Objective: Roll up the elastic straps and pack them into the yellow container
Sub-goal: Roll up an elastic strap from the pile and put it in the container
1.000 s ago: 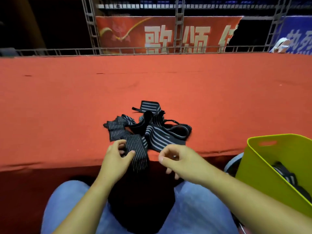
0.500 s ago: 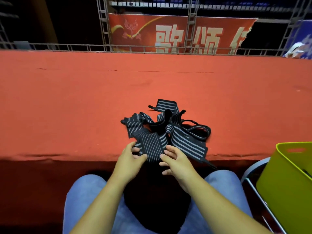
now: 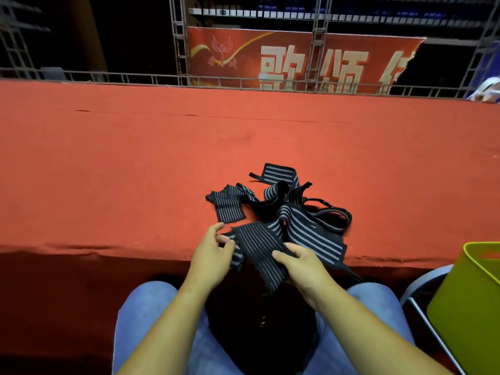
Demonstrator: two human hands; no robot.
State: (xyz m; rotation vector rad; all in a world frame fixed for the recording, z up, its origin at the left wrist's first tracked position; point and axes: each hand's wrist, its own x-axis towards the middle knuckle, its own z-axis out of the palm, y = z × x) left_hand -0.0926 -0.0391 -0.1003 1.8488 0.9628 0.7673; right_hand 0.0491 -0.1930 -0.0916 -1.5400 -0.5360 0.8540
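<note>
At the near edge of the red carpeted platform, the black-and-grey striped elastic straps lie in one tangled heap, and my left grip and right grip each pinch a side edge of the nearest strap, whose end droops toward my lap. It looks light, limp and stretchy, so I judge it best held by its flat end and rolled under slight tension. I count one yellow container, low at my right; how many straps make the heap I cannot tell.

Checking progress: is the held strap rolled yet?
Unrolled: the strap lies flat over the carpet edge, left hand and right hand pinching its sides.
</note>
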